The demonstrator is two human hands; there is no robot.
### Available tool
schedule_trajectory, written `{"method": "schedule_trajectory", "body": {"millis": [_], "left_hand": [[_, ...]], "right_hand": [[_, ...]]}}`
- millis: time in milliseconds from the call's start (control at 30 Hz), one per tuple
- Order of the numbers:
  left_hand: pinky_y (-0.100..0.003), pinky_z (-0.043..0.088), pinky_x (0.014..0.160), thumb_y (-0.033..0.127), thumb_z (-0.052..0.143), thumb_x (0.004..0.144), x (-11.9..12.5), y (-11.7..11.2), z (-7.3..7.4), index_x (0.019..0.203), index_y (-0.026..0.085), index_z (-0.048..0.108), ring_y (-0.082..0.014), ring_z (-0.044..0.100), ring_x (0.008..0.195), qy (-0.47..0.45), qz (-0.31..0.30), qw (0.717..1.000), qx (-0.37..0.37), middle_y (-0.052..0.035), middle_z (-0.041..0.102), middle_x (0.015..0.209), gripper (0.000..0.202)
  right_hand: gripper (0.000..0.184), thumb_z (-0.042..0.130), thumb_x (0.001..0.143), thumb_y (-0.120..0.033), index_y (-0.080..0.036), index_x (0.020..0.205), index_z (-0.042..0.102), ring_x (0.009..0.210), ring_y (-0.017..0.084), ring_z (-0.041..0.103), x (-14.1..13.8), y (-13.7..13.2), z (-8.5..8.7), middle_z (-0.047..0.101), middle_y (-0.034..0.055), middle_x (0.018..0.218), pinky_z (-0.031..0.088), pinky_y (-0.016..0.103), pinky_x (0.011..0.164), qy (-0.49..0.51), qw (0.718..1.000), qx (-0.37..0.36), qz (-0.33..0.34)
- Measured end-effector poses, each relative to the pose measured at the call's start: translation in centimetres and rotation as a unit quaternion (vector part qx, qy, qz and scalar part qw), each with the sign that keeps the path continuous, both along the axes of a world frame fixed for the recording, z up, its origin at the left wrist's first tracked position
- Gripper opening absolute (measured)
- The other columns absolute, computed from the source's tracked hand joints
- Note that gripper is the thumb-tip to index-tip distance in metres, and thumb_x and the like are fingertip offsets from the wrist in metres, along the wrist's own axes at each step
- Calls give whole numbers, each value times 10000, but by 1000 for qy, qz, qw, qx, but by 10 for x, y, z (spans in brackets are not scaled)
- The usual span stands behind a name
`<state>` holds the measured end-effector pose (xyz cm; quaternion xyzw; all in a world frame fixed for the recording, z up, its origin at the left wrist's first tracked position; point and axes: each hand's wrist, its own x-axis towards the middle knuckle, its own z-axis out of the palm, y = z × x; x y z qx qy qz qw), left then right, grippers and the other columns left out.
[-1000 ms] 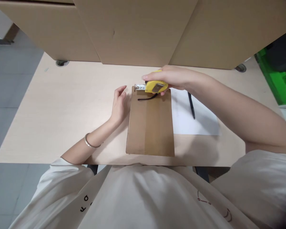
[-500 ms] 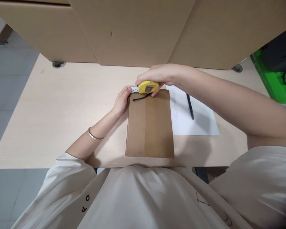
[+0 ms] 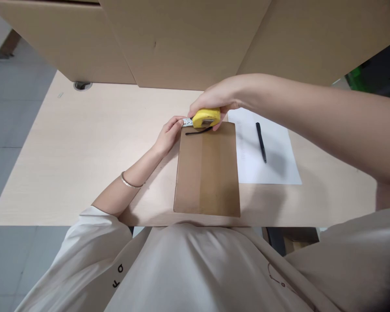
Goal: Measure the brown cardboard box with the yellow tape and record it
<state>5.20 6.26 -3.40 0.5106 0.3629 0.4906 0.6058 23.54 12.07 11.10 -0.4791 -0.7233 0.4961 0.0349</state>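
Observation:
A yellow tape measure [image 3: 206, 117] is in my right hand [image 3: 214, 100], whose fingers wrap round its case from behind. A short piece of its blade [image 3: 187, 122] sticks out to the left. My left hand [image 3: 170, 134] pinches the end of that blade at the far left corner of a flat brown cardboard box [image 3: 209, 173]. The box has a strip of tape down its middle and lies near the table's front edge. A black wrist strap [image 3: 198, 131] hangs from the tape measure over the far edge of the box.
White paper [image 3: 276, 171] lies right of the box, partly under my right forearm, with a black pen [image 3: 261, 143] on it. Large cardboard boxes [image 3: 195, 43] stand along the back of the pale wooden table [image 3: 84, 151]. A cable hole [image 3: 82, 86] is at the back left.
My right forearm and elbow have swung outward and up, uncovering the whole pen. Both hands stay on the tape measure at the box's far edge. The view has shifted slightly.

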Motion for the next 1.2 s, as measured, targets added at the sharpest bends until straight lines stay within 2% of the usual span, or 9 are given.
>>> {"method": "schedule_trajectory", "body": {"millis": [100, 200, 300, 400, 467, 633, 733, 967, 1200], "left_hand": [[-390, 494, 1100, 600, 699, 910, -1, 0, -2, 1022, 252, 731, -232, 687, 1133, 31, 15, 999, 14, -44, 764, 1098, 367], [-387, 488, 1090, 579, 697, 917, -2, 1, -3, 1030, 243, 731, -232, 683, 1122, 40, 16, 999, 17, -47, 758, 1088, 356], [-390, 491, 1081, 562, 697, 921, -2, 0, -1, 1022, 246, 730, -233, 680, 1123, 41, 14, 999, 10, -46, 756, 1095, 333], [-388, 497, 1074, 554, 699, 921, -1, -1, 1, 1011, 248, 732, -234, 679, 1111, 41, 16, 999, 4, -45, 755, 1089, 320], [-385, 509, 1056, 565, 713, 908, 1, -2, 3, 1000, 248, 731, -229, 685, 1076, 31, 18, 999, 3, -41, 754, 1062, 330], [-383, 532, 1034, 583, 738, 879, 1, -3, 6, 1017, 255, 746, -227, 701, 1051, 22, 7, 1000, -9, -36, 765, 1051, 356], [-393, 529, 1045, 569, 715, 896, 0, -3, 7, 1068, 251, 765, -238, 703, 1091, 30, -10, 999, -18, -49, 774, 1111, 365], [-356, 515, 1021, 548, 746, 885, 0, -3, 8, 1043, 239, 778, -218, 690, 1065, 13, -14, 1000, -14, -41, 768, 1093, 348], [-328, 513, 988, 540, 743, 897, 2, -4, 8, 1030, 232, 778, -204, 688, 1047, 11, -1, 1000, -3, -36, 764, 1072, 338]], "right_hand": [[359, 831, 796, -502, -149, 791, 766, 690, 236, 708, 23, 2, 3, 688, 102, 749, 611, 340, 560, -38, 993, -105, 41], [287, 848, 816, -397, -124, 772, 771, 764, 212, 745, 54, -5, 10, 718, 95, 782, 617, 261, 617, 2, 995, -95, 1], [318, 639, 953, -284, -52, 776, 763, 847, 141, 765, 87, -21, 19, 758, 70, 859, 520, 157, 662, -30, 986, -125, -109], [472, 413, 986, -251, 26, 740, 705, 890, 140, 756, 111, -37, 21, 762, 95, 920, 399, 161, 583, -99, 944, -179, -261], [500, 358, 972, -247, 43, 698, 660, 897, 138, 745, 122, -43, 16, 754, 106, 931, 342, 155, 549, -109, 923, -196, -311], [368, 558, 939, -267, 4, 805, 768, 610, 81, 704, 136, -41, -8, 758, 110, 801, 374, 126, 514, -74, 939, -201, -269], [310, 618, 926, -245, -31, 777, 786, 544, 78, 677, 140, -39, -16, 744, 90, 728, 411, 109, 504, -37, 953, -194, -229], [438, 475, 1003, -312, -8, 874, 762, 693, 84, 720, 128, -42, -9, 757, 47, 833, 459, 147, 603, -114, 942, -181, -258], [271, 740, 931, -239, 14, 834, 751, 945, 188, 760, 133, -31, -22, 752, 106, 889, 609, 213, 764, -56, 937, -201, -282]]}}
